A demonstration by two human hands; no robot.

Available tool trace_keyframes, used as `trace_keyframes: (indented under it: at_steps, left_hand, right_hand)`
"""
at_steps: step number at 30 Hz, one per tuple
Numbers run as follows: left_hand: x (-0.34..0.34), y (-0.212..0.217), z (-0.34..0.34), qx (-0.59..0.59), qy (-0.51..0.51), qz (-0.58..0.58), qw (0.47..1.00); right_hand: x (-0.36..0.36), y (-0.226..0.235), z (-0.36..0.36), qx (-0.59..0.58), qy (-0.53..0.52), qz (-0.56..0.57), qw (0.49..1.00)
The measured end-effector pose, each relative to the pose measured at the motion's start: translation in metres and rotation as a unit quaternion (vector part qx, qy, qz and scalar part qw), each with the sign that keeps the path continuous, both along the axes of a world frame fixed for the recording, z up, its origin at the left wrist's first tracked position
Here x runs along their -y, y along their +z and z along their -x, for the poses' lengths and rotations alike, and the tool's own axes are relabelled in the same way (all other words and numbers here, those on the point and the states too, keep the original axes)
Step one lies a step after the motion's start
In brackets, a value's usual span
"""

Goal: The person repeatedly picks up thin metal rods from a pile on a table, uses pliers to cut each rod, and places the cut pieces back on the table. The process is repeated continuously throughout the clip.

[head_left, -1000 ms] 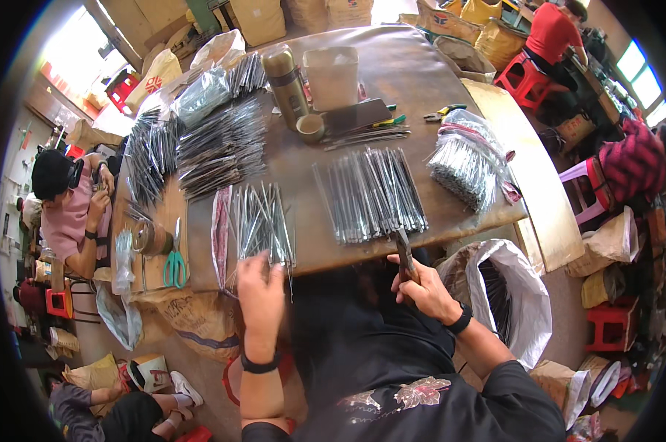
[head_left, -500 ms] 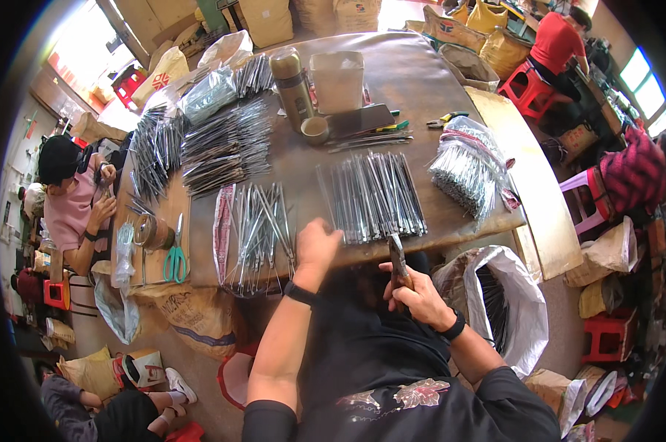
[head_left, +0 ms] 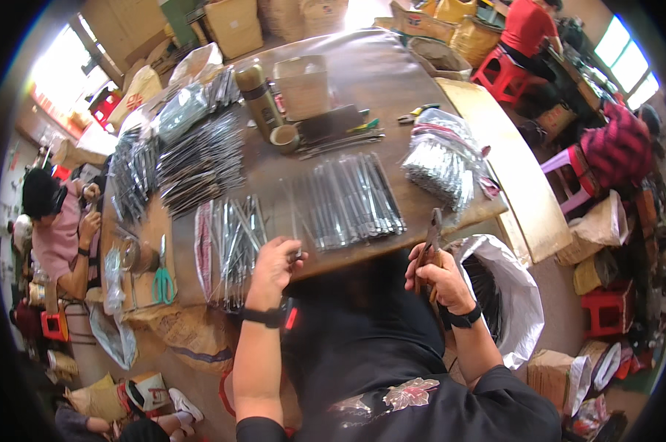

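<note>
Thin silver metal strips (head_left: pixel 355 202) lie side by side in a row on the dark table. At the row's near left corner, my left hand (head_left: pixel 276 267) is closed, its fingertips pinching the near end of what looks like one thin metal strip; motion blurs it. My right hand (head_left: pixel 445 278) grips a pair of pliers (head_left: pixel 430 247) past the row's near right corner, jaws pointing up and away from the strips. Left of my left hand, a looser pile of strips (head_left: pixel 235 247) lies crisscrossed on a red-and-white plastic bag (head_left: pixel 203 247).
Farther back stand a thermos (head_left: pixel 258 99), a small cup (head_left: pixel 284 138) and a plastic tub (head_left: pixel 301 85). A bag of strips (head_left: pixel 442 162) lies at right, bundled strips (head_left: pixel 200 166) and scissors (head_left: pixel 163 280) at left. An open white sack (head_left: pixel 521 309) stands by my right arm. Co-workers sit on both sides.
My right hand has drawn the pliers away from the row's near edge, to the right, and turned the jaws upward. My left hand has curled its fingers at the row's left end. The view has shifted.
</note>
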State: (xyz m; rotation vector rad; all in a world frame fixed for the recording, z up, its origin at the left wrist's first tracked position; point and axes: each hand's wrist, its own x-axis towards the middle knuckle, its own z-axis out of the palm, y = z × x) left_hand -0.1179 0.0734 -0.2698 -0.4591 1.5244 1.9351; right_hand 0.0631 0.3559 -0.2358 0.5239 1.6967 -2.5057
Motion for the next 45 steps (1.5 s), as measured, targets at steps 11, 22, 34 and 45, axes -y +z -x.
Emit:
trace_keyframes:
  at_steps: [11,22,34,45]
  left_hand:
    - [0.034,0.039,-0.070,0.052,0.055,-0.240,0.968]
    - [0.000,0.058,-0.079,0.019,0.017,-0.230,0.973]
    - [0.019,0.054,-0.086,-0.009,0.015,-0.188,0.982]
    - [0.028,0.056,-0.097,-0.019,0.020,-0.167,0.986]
  right_hand:
    - [-0.125,-0.028,-0.009,-0.007,-0.277,0.001,0.961]
    - [-0.171,-0.044,0.070,0.045,-0.317,-0.228,0.920]
    - [-0.173,-0.041,0.050,0.045,-0.307,-0.136,0.941]
    - [-0.177,-0.041,0.040,0.052,-0.310,-0.177,0.933]
